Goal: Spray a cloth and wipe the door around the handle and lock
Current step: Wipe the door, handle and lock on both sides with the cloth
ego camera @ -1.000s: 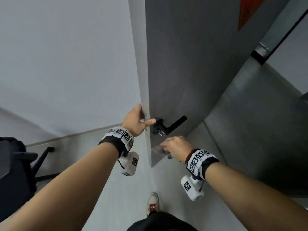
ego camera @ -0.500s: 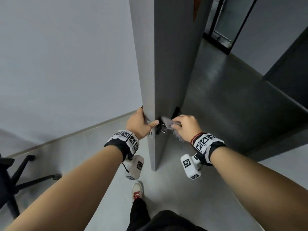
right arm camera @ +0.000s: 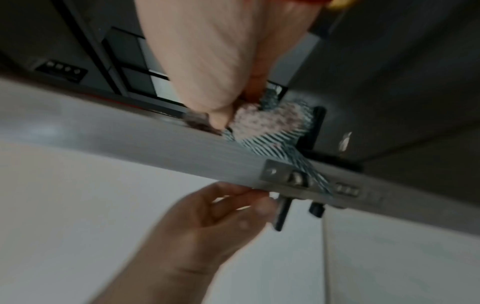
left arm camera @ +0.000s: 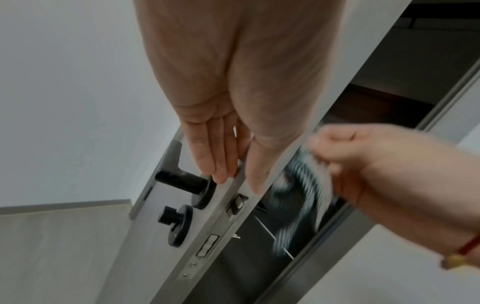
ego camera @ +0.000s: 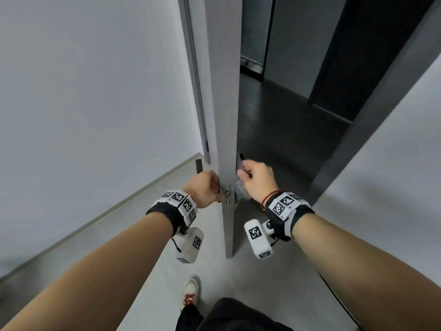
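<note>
- Door (ego camera: 223, 103): grey, seen edge-on, standing between the two hands.
- Left hand (ego camera: 202, 187): fingers straight against the near face, thumb on the door's edge, just above the black handle (left arm camera: 182, 181) and thumb-turn lock (left arm camera: 174, 218).
- Right hand (ego camera: 256, 180): fingers curled, pinching the cloth.
- Cloth (right arm camera: 270, 127): striped, bunched, pressed to the far face beside the far handle (right arm camera: 315, 127); a tail hangs over the latch plate (right arm camera: 285, 176).

An office-type interior, by the look of it: plain white walls (ego camera: 95, 91), smooth grey floor (ego camera: 148, 230), a grey door (ego camera: 224, 91) with black lever handle (left arm camera: 182, 181) opening onto a dim corridor (ego camera: 286, 130) with dark-framed glass partitions (ego camera: 253, 44).
</note>
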